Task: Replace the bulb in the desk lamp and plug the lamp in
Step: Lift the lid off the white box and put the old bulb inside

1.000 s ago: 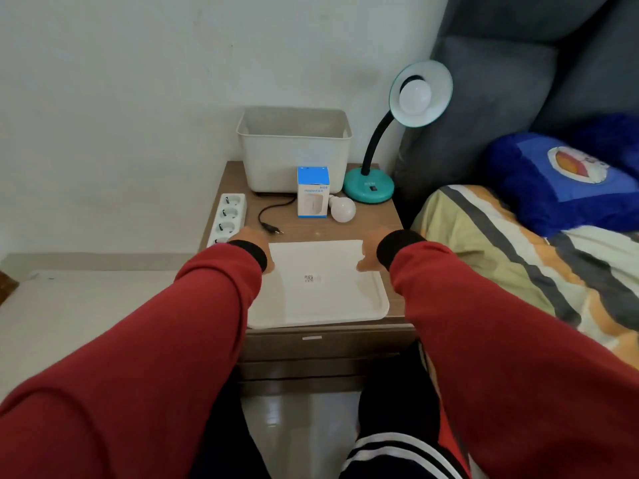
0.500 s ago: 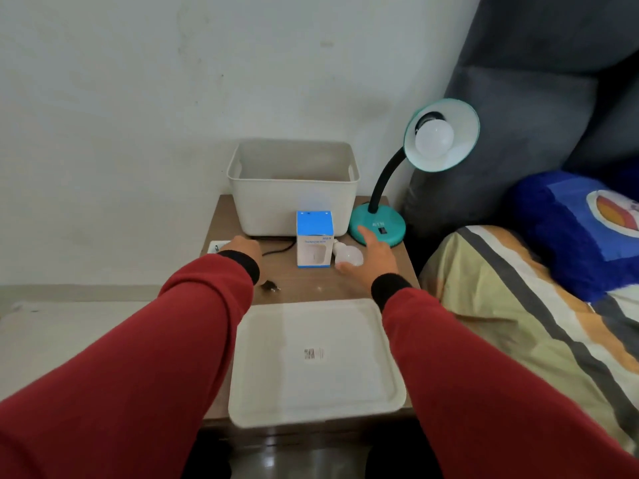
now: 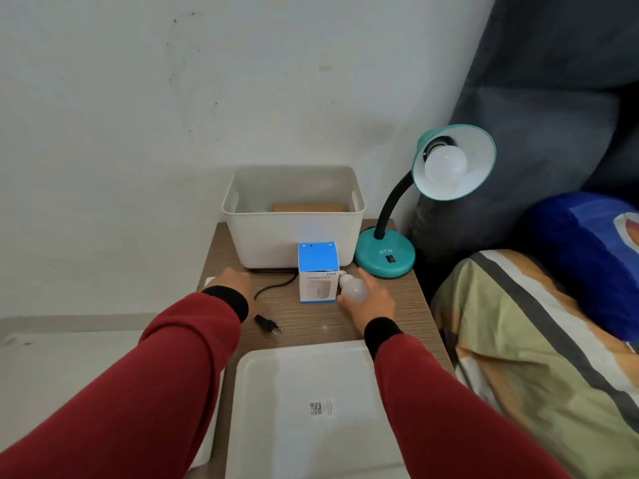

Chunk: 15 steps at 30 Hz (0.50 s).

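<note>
The lamp (image 3: 385, 259) stands at the right rear of the bench (image 3: 321, 319), right of centre in the frame, its neck bent so the shade (image 3: 456, 160) tips toward you. That tilt puts the old bulb (image 3: 445, 164), still seated in the socket, within easy reach for unscrewing.

The spare bulb (image 3: 352, 288) lies on its side just below the lamp's base, beside the blue box (image 3: 318, 273), screw cap pointing up-frame. Your right hand (image 3: 368, 300) cups its globe from the right, fingers curled round the glass without fully closing; it looks like a light hold for picking the bulb up or steadying it, so it does not roll off the bench.

The plug (image 3: 268, 323) lies loose at centre frame, its cord (image 3: 276, 286) trailing back behind the box, so the lamp is unpowered, which is how you want it while the bulbs change over. Your left hand (image 3: 235, 280) rests further left, palm down and holding nothing; its fingertips are hard to make out. A white strip (image 3: 208, 281) peeps out at its left edge, too hidden to name.

Behind sits the bin (image 3: 294, 216), and the tray (image 3: 311, 409) fills the lower centre, a likely spot for the old bulb.
</note>
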Motion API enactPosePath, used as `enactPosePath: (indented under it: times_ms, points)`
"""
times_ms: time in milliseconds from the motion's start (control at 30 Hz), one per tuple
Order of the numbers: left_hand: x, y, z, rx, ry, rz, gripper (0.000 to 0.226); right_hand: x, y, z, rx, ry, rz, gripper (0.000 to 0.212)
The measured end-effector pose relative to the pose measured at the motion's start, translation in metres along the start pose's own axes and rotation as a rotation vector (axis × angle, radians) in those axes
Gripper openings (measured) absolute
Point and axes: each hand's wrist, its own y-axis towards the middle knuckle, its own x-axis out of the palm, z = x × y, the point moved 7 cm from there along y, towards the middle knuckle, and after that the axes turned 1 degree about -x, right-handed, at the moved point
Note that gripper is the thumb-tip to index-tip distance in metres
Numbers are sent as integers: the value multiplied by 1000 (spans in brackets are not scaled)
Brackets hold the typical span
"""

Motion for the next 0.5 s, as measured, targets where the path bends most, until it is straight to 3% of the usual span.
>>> enactPosePath:
  times_ms: [167, 500]
  points:
    - [-17, -20, 1, -1, -19, 25, 32, -31, -17, -20, -53, -46, 50, 60]
    - [-123, -70, 3, 64, -94, 198, 39, -115, -53, -112, -201, -34, 144, 57]
